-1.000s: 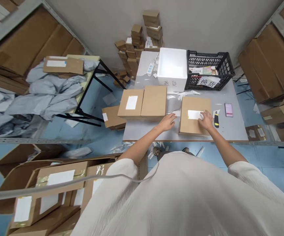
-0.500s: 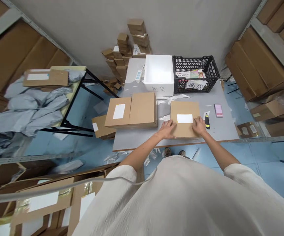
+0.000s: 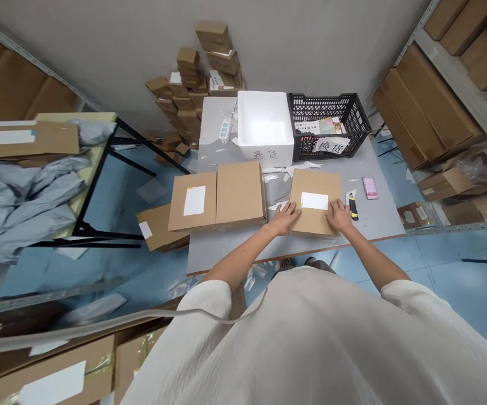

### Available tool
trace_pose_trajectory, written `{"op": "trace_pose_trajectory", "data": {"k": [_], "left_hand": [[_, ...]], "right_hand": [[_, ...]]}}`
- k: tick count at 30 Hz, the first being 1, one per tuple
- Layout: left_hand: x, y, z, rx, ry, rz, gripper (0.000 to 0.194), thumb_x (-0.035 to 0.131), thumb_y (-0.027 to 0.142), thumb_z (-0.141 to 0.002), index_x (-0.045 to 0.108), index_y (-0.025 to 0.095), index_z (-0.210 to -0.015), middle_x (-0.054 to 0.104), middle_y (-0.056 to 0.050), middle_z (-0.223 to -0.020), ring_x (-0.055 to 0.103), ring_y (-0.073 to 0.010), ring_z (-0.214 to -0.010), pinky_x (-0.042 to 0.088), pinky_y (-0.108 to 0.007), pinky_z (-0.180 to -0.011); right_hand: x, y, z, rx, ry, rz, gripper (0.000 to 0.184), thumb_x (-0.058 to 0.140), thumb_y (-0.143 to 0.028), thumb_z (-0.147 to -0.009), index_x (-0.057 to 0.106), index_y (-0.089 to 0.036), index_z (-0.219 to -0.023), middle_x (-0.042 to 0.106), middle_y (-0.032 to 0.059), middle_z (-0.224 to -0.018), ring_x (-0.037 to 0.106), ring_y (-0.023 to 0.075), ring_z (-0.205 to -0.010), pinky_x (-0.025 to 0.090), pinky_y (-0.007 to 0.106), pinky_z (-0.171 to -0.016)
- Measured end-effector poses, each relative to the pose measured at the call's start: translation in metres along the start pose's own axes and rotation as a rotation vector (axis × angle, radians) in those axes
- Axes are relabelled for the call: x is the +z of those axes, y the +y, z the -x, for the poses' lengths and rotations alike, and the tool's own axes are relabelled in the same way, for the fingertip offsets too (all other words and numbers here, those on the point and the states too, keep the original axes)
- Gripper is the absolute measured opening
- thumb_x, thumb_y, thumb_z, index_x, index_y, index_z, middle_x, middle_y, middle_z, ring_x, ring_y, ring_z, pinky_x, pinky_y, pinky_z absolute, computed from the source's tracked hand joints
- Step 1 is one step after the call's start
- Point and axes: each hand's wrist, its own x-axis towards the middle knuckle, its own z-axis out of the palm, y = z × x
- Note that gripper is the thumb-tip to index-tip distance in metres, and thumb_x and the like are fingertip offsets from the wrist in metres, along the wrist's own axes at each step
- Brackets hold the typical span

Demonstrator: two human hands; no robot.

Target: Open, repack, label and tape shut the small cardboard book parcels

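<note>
A brown cardboard box [image 3: 313,184] with a white label [image 3: 315,201] on its top lies near the front edge of the grey table [image 3: 226,252]. Against its left side rests my left hand [image 3: 284,219], fingers curled over the edge. My right hand [image 3: 339,216] grips the opposite side, fingertips on the top face beside the label. Between them the two hands hold the box. Just right of my right hand lies a black and yellow utility knife [image 3: 353,207]. Two more cardboard boxes, a labelled one [image 3: 179,199] and a plain one [image 3: 238,192], sit side by side to the left.
A white foam bin [image 3: 268,152] and a black plastic crate [image 3: 298,143] holding books stand at the back. A pink item [image 3: 370,188] lies right of the knife. Torn paper litters the table and floor. Grey parcels [image 3: 27,197] cover a side table at left.
My left hand has come from beside the box onto its left side. My right hand has moved from the label to the right edge. The view has shifted rightward.
</note>
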Motion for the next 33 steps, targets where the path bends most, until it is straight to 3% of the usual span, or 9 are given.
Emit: {"op": "trace_pose_trajectory", "data": {"k": [4,9,13,17,21,24,28,33], "left_hand": [[-0.016,-0.01,-0.01,-0.012,0.033,-0.003,0.101,0.077,0.01,-0.077,0.042,0.029,-0.17,0.024,-0.022,-0.189,0.02,-0.0413,-0.177,0.013,-0.074,-0.139],[-0.029,-0.008,-0.021,-0.235,0.23,-0.006,0.091,0.075,0.006,-0.074,0.05,0.023,-0.16,0.037,-0.027,-0.18,0.034,-0.0454,-0.169,0.026,-0.071,-0.136],[-0.03,0.008,-0.028,-0.349,0.288,-0.031,0.071,0.069,0.009,-0.081,0.059,0.025,-0.15,0.052,-0.022,-0.165,0.05,-0.0443,-0.153,0.043,-0.066,-0.125],[-0.027,0.037,-0.034,-0.511,0.353,0.016,0.044,0.058,0.022,-0.097,0.065,0.024,-0.14,0.065,-0.021,-0.143,0.065,-0.0419,-0.134,0.054,-0.059,-0.113],[-0.022,0.065,-0.035,-0.747,0.267,0.107,0.04,0.049,0.038,-0.107,0.059,0.019,-0.141,0.075,-0.022,-0.13,0.076,-0.0399,-0.118,0.06,-0.053,-0.101],[-0.018,0.077,-0.033,-0.844,0.206,0.136,0.043,0.049,0.039,-0.108,0.055,0.017,-0.144,0.08,-0.023,-0.123,0.078,-0.0415,-0.116,0.059,-0.053,-0.1],[-0.012,0.079,-0.03,-0.866,0.222,0.156,0.047,0.053,0.038,-0.105,0.05,0.02,-0.148,0.081,-0.021,-0.124,0.079,-0.0392,-0.115,0.061,-0.05,-0.097],[-0.013,0.071,-0.032,-0.852,0.265,0.166,0.05,0.055,0.037,-0.105,0.048,0.023,-0.152,0.079,-0.02,-0.128,0.079,-0.0365,-0.117,0.062,-0.047,-0.095]], "right_hand": [[-0.006,-0.006,0.01,-0.007,0.008,0.035,0.062,0.047,-0.052,-0.109,0.056,-0.021,-0.162,0.044,0.0205,-0.176,0.049,0.0453,-0.145,0.041,0.064,-0.119],[-0.021,0.0,-0.005,-0.009,-0.015,0.06,0.057,0.046,-0.053,-0.109,0.065,-0.018,-0.149,0.059,0.0243,-0.155,0.05,0.0452,-0.141,0.039,0.064,-0.119],[-0.032,0.017,-0.041,-0.117,-0.018,0.036,0.052,0.052,-0.043,-0.105,0.064,-0.021,-0.151,0.053,0.0212,-0.165,0.047,0.044,-0.148,0.037,0.063,-0.123],[-0.043,0.036,-0.089,-0.243,-0.025,0.013,0.062,0.058,-0.042,-0.102,0.056,-0.021,-0.16,0.037,0.0215,-0.18,0.038,0.0447,-0.159,0.035,0.064,-0.127],[-0.053,0.049,-0.138,-0.292,-0.02,0.031,0.07,0.057,-0.044,-0.103,0.049,-0.017,-0.167,0.027,0.0245,-0.186,0.03,0.0452,-0.165,0.033,0.066,-0.127],[-0.054,0.053,-0.161,-0.298,-0.047,0.024,0.071,0.058,-0.045,-0.102,0.048,-0.019,-0.168,0.034,0.0243,-0.182,0.036,0.0456,-0.162,0.035,0.066,-0.126],[-0.052,0.054,-0.165,-0.327,-0.069,-0.006,0.072,0.058,-0.046,-0.101,0.049,-0.02,-0.167,0.047,0.0227,-0.175,0.046,0.0453,-0.153,0.038,0.064,-0.125],[-0.055,0.061,-0.149,-0.215,-0.049,-0.012,0.067,0.054,-0.044,-0.106,0.049,-0.016,-0.167,0.058,0.0254,-0.159,0.053,0.044,-0.144,0.045,0.058,-0.119]]}}
